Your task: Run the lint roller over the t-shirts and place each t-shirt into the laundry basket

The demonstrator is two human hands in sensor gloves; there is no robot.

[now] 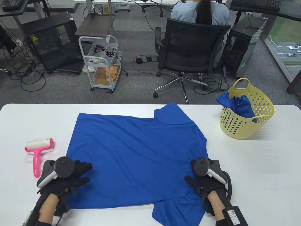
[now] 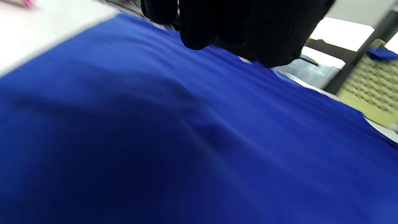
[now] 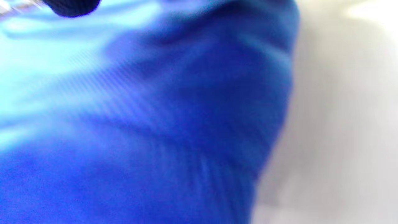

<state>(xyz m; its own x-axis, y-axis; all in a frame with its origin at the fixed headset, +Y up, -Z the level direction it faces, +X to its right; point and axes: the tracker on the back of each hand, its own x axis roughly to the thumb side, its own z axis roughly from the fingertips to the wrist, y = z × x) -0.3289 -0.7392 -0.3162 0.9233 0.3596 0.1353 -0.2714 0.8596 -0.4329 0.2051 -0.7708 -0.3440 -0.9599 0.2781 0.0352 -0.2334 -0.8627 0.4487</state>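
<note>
1. The lint roller, pink with a white roll, lies on the table at the far left, just beside the spread shirt. Neither hand is on it, so rolling on this shirt looks not yet begun, or between passes; I cannot tell which.
2. The left hand lies on the shirt's near left part with fingers stretched flat over the cloth, pressing and not gripping.
3. The blue t-shirt lies spread flat in the middle of the table, one sleeve toward the far edge and one toward the near edge. It appears fairly smooth, ready for the roller.
4. The right hand sits at the shirt's near right edge. Whether its fingers pinch the cloth or only press it I cannot tell; the right wrist view is too blurred.
5. The yellow laundry basket stands at the far right, well apart from the shirt, with blue cloth already inside, probably a finished shirt.
6. Left to do, as I judge: roll this shirt, then put it in the basket.
</note>
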